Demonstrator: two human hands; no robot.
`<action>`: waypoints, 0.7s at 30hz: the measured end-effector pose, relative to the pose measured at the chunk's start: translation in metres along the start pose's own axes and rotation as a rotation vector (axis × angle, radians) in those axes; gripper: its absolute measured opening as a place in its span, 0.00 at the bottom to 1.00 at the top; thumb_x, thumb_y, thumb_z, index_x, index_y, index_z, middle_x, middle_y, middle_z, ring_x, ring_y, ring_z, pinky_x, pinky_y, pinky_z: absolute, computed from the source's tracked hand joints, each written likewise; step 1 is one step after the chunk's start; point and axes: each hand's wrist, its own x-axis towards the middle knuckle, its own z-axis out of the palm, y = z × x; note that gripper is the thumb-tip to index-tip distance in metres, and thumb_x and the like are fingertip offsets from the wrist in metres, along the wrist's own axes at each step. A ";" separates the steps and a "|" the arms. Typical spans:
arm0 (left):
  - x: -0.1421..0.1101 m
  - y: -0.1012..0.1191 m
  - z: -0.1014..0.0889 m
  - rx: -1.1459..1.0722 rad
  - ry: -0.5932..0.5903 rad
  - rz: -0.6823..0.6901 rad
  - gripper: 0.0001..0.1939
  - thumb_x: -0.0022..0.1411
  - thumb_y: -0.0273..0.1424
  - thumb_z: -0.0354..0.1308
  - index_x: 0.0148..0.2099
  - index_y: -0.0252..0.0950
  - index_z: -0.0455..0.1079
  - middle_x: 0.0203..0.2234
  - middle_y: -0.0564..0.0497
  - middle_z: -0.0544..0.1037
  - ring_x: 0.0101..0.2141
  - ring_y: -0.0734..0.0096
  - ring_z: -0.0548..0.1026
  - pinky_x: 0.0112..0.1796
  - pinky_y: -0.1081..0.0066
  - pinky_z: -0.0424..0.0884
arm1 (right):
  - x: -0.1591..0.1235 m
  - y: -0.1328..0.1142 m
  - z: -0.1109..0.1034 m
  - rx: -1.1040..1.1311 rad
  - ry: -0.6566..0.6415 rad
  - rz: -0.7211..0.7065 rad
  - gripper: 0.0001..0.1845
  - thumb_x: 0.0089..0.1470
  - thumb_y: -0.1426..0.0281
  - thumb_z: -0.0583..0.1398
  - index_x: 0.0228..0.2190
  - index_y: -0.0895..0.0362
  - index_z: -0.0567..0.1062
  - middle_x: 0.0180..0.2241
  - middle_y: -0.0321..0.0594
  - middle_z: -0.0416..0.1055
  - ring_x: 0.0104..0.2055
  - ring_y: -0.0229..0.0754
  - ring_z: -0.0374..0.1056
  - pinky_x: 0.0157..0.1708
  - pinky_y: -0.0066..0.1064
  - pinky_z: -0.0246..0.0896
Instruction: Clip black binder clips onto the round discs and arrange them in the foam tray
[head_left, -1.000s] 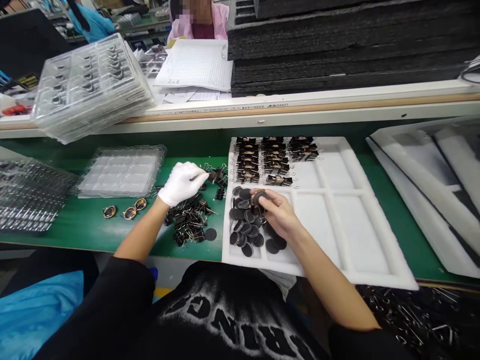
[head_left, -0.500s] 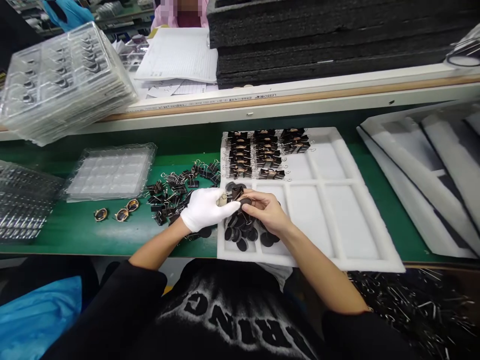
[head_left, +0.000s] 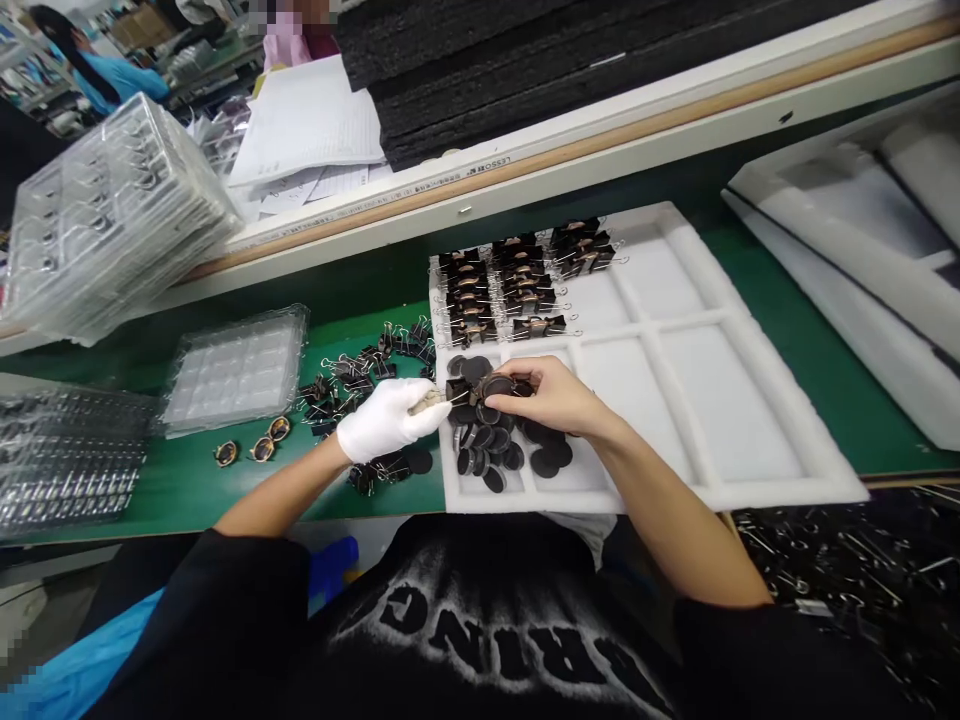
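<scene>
Two hands meet just left of centre: the gloved left hand pinches the wire handles of a black clip, while the bare right hand holds a round piece at the clip's mouth, over dark discs in the white tray. An even squeeze on both handles and a squarely aligned rim would probably give a straight, unmarked grip.

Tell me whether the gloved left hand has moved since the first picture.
Yes: the left hand has moved right, towards the white tray; its fingertips now reach over the tray's left edge.
</scene>
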 end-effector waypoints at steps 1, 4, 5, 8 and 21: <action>0.000 0.000 -0.002 0.012 -0.018 0.032 0.19 0.68 0.39 0.53 0.26 0.38 0.58 0.19 0.57 0.63 0.23 0.76 0.61 0.28 0.72 0.58 | 0.000 0.001 0.000 -0.013 -0.025 -0.009 0.07 0.49 0.65 0.71 0.32 0.54 0.85 0.34 0.40 0.83 0.37 0.46 0.77 0.40 0.37 0.70; 0.003 0.002 -0.008 0.050 -0.077 0.147 0.20 0.69 0.41 0.54 0.26 0.38 0.57 0.19 0.58 0.61 0.22 0.76 0.58 0.26 0.71 0.55 | -0.002 0.003 -0.001 -0.026 -0.080 -0.015 0.06 0.44 0.70 0.72 0.30 0.54 0.85 0.31 0.38 0.82 0.34 0.44 0.76 0.37 0.34 0.69; 0.004 0.002 -0.010 0.061 -0.092 0.184 0.20 0.69 0.41 0.54 0.26 0.38 0.56 0.19 0.58 0.61 0.22 0.76 0.57 0.26 0.71 0.54 | -0.002 0.004 -0.001 -0.029 -0.092 -0.011 0.06 0.43 0.71 0.72 0.29 0.54 0.85 0.29 0.37 0.82 0.32 0.43 0.75 0.35 0.33 0.68; 0.009 0.005 -0.014 0.079 -0.107 0.247 0.21 0.69 0.42 0.54 0.26 0.39 0.55 0.19 0.58 0.58 0.21 0.77 0.56 0.26 0.71 0.53 | -0.003 0.002 -0.003 -0.029 -0.128 -0.006 0.05 0.44 0.70 0.71 0.28 0.55 0.86 0.25 0.35 0.79 0.28 0.39 0.71 0.28 0.30 0.63; 0.015 0.014 -0.019 0.022 -0.206 0.288 0.21 0.70 0.39 0.54 0.27 0.39 0.52 0.20 0.59 0.54 0.22 0.77 0.52 0.25 0.71 0.52 | -0.006 0.000 -0.008 -0.065 -0.242 0.027 0.07 0.48 0.70 0.69 0.32 0.55 0.88 0.28 0.35 0.82 0.31 0.40 0.73 0.31 0.29 0.63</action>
